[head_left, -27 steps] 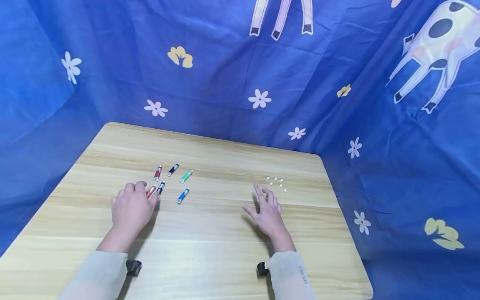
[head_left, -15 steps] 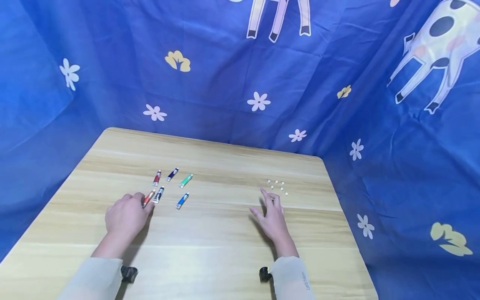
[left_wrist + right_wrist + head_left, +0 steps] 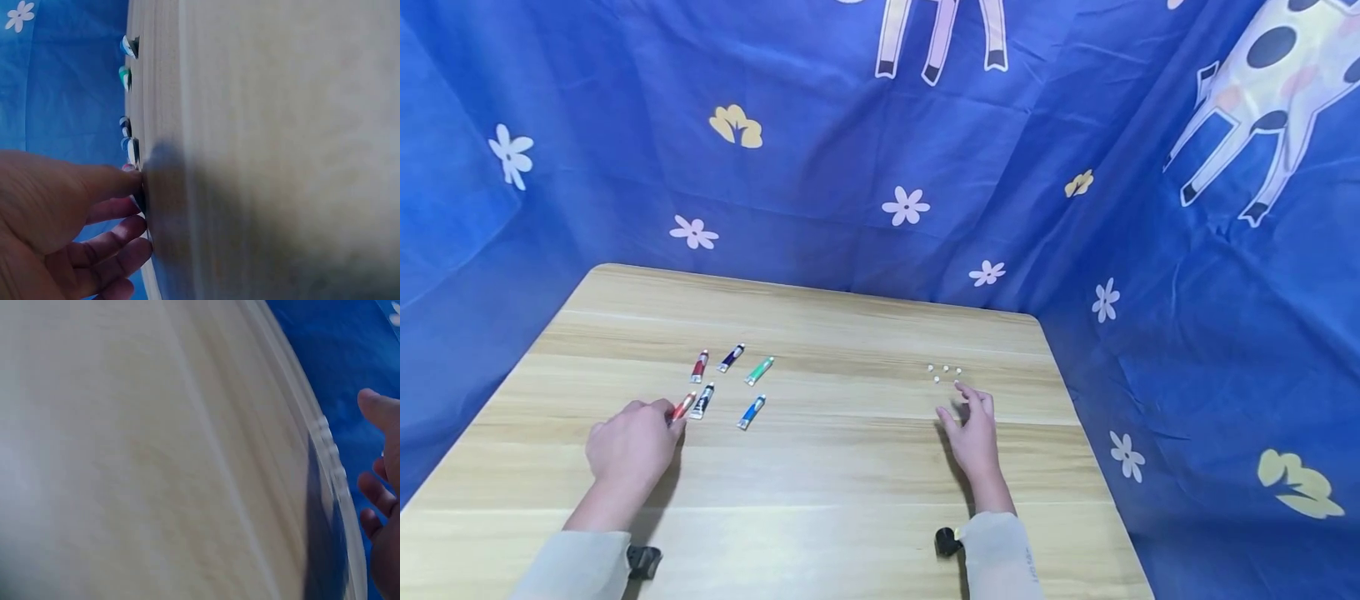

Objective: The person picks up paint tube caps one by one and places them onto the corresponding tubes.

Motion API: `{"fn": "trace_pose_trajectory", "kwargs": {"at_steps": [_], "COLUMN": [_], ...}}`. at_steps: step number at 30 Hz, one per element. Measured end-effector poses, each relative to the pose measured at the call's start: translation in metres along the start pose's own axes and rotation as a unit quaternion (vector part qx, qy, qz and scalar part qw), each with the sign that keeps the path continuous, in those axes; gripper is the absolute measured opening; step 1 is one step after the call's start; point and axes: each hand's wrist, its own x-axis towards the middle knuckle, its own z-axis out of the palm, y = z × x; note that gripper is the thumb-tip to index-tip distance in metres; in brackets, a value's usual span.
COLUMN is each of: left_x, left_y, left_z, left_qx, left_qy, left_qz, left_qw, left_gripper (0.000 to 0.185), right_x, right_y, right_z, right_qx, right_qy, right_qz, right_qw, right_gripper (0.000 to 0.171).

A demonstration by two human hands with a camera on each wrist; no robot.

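At the table's left my left hand [image 3: 631,442] pinches the lower end of a small orange-red paint tube [image 3: 683,406] between thumb and fingers, low over the wood. In the left wrist view the thumb [image 3: 115,181] meets the fingers right at the tabletop and mostly hides that tube. Close beside it lies a black paint tube [image 3: 702,401]. On the right side, my right hand [image 3: 976,437] hovers with thumb and forefinger spread and nothing between them. Its fingertips overlap the nearest of several tiny white beads or caps [image 3: 946,368], and some are hidden behind the hand.
Beyond the black tube lie a dark red tube [image 3: 700,367], a dark purple-blue tube [image 3: 731,358], a green tube [image 3: 760,371] and a blue tube [image 3: 751,412]. A blue patterned curtain [image 3: 820,233] surrounds the back and sides of the wooden table [image 3: 820,500].
My right hand has moved right, over the nearer white pieces. The left hand keeps its place at the orange-red tube. The head view has shifted slightly, so everything sits a little lower and further left.
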Motion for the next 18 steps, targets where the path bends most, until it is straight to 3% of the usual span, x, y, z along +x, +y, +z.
{"fn": "trace_pose_trajectory", "kwargs": {"at_steps": [7,14,18], "left_x": [0.004,0.004,0.000], "left_y": [-0.006,-0.011,-0.013], "left_z": [-0.002,-0.008,-0.008], "left_qx": [-0.015,-0.048,-0.075], "left_qy": [-0.007,-0.032,-0.022], "left_qz": [-0.006,-0.022,-0.022], "left_qw": [0.9998,0.9981,0.9967], "left_gripper": [0.020,0.032,0.034], "right_x": [0.017,0.028,0.032], "right_y": [0.017,0.030,0.035], "right_z": [-0.015,-0.018,-0.016], "right_qx": [0.018,0.016,0.015], "right_qy": [0.015,0.023,0.030], "right_qz": [0.045,0.053,0.062], "right_qw": [0.999,0.998,0.998], "right_gripper": [0.057,0.052,0.046]}}
